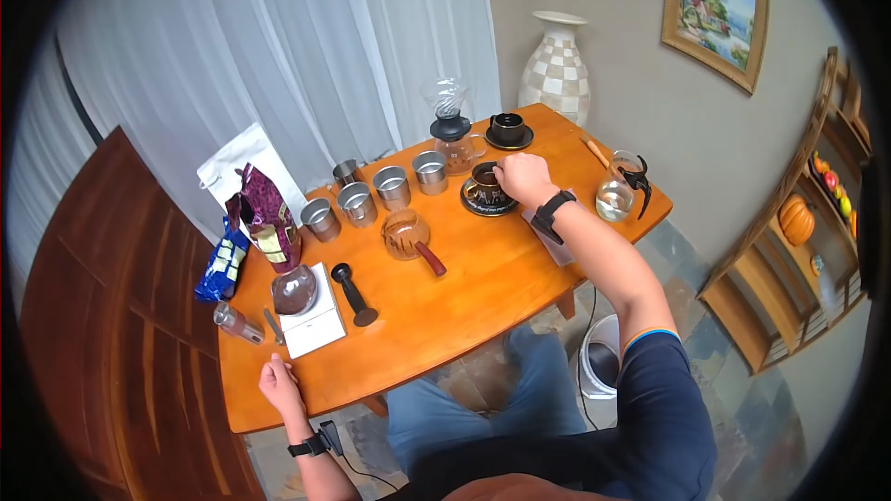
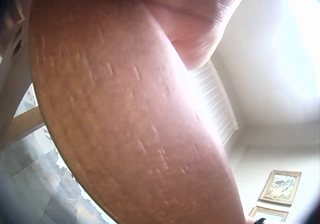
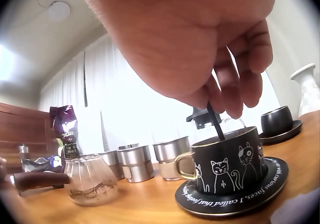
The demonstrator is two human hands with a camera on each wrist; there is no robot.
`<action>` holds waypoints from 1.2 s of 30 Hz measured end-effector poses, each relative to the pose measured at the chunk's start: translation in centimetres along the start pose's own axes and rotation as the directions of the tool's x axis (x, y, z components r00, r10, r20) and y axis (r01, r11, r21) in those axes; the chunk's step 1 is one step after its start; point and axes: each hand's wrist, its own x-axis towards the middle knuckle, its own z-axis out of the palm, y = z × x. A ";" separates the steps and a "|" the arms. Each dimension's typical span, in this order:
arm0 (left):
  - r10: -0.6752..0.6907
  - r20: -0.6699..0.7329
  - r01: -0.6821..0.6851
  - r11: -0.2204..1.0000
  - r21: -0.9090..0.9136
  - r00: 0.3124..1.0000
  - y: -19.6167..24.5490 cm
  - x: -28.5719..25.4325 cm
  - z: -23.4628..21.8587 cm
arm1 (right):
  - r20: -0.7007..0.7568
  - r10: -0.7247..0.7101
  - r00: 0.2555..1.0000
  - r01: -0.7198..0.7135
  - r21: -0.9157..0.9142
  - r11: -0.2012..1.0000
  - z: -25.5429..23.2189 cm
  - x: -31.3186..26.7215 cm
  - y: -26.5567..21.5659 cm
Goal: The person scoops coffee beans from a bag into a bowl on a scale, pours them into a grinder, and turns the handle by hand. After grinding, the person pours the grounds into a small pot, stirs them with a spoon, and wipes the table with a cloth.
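My right hand (image 1: 524,178) is over a black cup (image 3: 227,166) with white cat drawings and a gold-coloured handle. Its fingertips pinch a thin black handle (image 3: 215,121) that slants into the cup; the lower end is hidden inside. Under the cup lies a black saucer (image 3: 235,208) with white lettering. At the table's front left edge my left hand (image 1: 280,385) rests with loosely curled fingers, holding nothing. Nearest to it are a white scale (image 1: 316,329) bearing a glass bowl (image 1: 295,290), and a small clear grinder-like cylinder (image 1: 238,323). The left wrist view shows mostly forearm.
Behind the cup stand a glass server (image 1: 457,158) with a dripper and a second black cup (image 1: 507,127). A water-filled glass jug (image 1: 614,197) is at the right. Mid-table are several metal cups (image 1: 392,187), a handled glass pot (image 1: 405,234) and a black tool (image 1: 351,292).
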 end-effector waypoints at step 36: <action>0.251 0.058 -0.172 0.459 0.871 0.966 2.1 -1.3 -3.6 | -0.031 -0.167 0.985 0.170 0.124 0.978 -0.1 0.7 2.8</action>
